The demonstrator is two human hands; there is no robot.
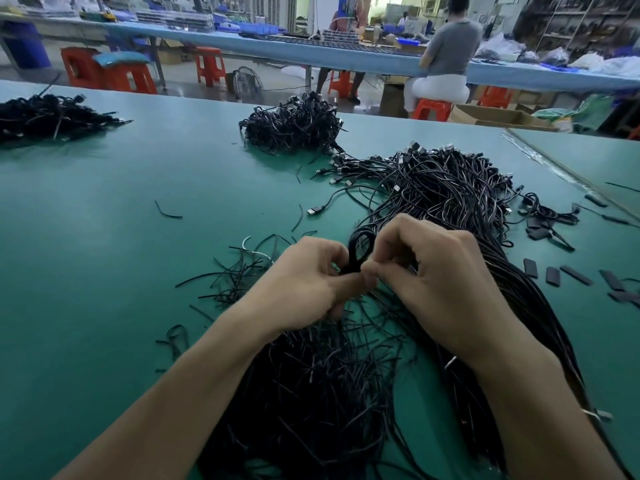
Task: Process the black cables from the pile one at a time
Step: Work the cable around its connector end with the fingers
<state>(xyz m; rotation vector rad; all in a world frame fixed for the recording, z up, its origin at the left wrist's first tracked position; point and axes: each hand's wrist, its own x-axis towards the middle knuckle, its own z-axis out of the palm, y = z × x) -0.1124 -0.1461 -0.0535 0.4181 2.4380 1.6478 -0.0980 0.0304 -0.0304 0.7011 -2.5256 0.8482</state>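
Note:
A coiled black cable (360, 249) stands as a small loop between my two hands above the green table (121, 237). My left hand (308, 275) grips the coil's lower part with curled fingers. My right hand (436, 271) pinches something thin at the coil's base; the pinched piece is hidden by the fingers. A large pile of loose black cables (450, 188) with USB plugs spreads behind and to the right of my hands. A heap of short black ties (311, 386) lies under my forearms.
A heap of bundled cables (294, 124) sits at the table's far middle, another (52, 116) at far left. Short flat black sleeves (554, 275) lie scattered at right. Loose tie pieces (168, 211) dot the table. People sit at a far workbench (242, 43) with orange stools.

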